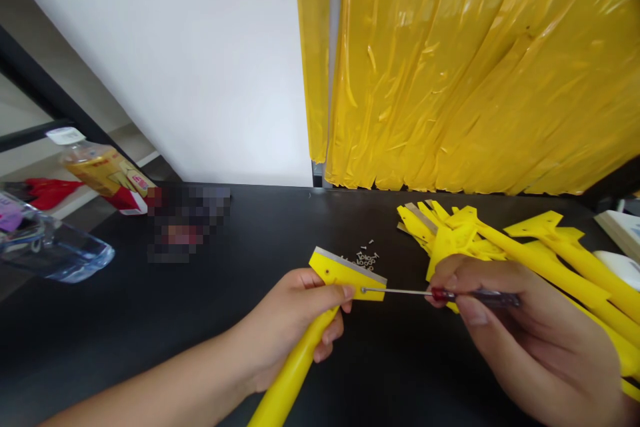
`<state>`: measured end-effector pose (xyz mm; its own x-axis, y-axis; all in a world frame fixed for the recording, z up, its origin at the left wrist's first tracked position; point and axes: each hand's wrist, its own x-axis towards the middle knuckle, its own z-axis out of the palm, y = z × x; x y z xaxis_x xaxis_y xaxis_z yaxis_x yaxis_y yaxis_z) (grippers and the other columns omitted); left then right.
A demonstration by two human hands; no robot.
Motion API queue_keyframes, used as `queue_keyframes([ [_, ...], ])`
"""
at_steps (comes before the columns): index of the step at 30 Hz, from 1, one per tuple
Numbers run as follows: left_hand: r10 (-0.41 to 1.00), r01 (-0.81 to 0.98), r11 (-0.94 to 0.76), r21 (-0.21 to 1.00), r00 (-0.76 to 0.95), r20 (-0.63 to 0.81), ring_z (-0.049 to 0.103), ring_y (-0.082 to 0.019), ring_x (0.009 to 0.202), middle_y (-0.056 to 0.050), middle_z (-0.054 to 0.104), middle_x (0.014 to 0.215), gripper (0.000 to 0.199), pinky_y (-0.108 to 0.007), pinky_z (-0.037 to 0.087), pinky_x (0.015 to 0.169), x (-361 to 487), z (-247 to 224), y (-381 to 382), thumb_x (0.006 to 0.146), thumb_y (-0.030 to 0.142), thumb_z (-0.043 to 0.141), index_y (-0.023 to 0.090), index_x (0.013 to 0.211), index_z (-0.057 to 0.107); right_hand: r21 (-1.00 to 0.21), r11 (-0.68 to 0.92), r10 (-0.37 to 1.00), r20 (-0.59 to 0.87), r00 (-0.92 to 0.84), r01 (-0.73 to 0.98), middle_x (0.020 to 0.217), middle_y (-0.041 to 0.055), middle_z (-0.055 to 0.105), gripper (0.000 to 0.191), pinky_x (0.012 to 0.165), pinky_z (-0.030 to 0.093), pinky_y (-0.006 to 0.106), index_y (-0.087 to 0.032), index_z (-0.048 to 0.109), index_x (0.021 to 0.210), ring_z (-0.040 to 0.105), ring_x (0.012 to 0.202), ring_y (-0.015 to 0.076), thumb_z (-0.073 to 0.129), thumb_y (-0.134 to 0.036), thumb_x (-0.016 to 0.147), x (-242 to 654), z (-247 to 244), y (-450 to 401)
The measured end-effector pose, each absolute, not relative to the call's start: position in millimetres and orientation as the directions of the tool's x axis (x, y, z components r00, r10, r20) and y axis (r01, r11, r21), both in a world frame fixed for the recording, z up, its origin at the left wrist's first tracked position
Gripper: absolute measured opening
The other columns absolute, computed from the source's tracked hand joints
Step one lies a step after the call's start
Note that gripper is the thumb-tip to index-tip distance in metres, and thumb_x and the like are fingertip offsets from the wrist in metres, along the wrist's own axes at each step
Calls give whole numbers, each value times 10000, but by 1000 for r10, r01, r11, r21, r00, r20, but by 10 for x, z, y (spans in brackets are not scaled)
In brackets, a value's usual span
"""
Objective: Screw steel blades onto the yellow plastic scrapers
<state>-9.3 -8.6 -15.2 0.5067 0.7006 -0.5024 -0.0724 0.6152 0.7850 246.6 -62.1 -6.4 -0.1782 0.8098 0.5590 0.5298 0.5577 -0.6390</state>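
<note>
My left hand (pixel 305 307) is closed round the head end of a yellow scraper (pixel 295 367), its thumb pressed on the flat yellow face. A grey metal blade edge runs along the top of the head. In my right hand (pixel 525 327) is a screwdriver (pixel 475 296) with a dark red handle, gripped between thumb and fingers. Its thin shaft points left, and the tip meets a screw (pixel 364 289) near the right end of the scraper head. The other hole in the head, at the left, looks dark. Just behind the blade lie several small loose screws (pixel 367 260).
More yellow scrapers (pixel 465 233) are piled at the right of the black table (pixel 200 347). A juice bottle (pixel 107 173) and a clear bottle (pixel 55 240) are at the left. Behind stand a white panel (pixel 215 67) and yellow plastic sheeting (pixel 450 80). One patch is pixelated.
</note>
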Motion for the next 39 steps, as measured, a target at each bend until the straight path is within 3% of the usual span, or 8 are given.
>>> queue_keyframes([
  [8, 699, -68, 614, 787, 510, -501, 367, -62, 420, 37, 483, 506, 231, -165, 320, 402, -94, -167, -88, 905, 336, 716, 167, 772, 633, -638, 553, 810, 562, -166, 535, 982, 23, 739, 285, 750, 603, 321, -305, 614, 1179, 742, 892, 219, 600, -119, 964, 2468, -72, -623],
  [17, 702, -77, 616, 784, 504, -503, 381, -72, 442, 30, 485, 515, 231, -168, 321, 404, -97, -175, -76, 892, 337, 729, 166, 767, 637, -592, 621, 757, 622, -198, 514, 953, 19, 736, 246, 751, 592, 235, -239, 637, 1143, 737, 853, 163, 604, -91, 950, 2463, -50, -580],
  [39, 705, -74, 602, 795, 517, -486, 388, -67, 411, 23, 507, 509, 232, -173, 331, 402, -116, -189, -73, 903, 345, 719, 162, 779, 648, -578, 608, 764, 613, -201, 545, 950, 28, 740, 244, 715, 596, 250, -240, 637, 1147, 739, 833, 169, 605, -99, 950, 2465, -39, -587],
])
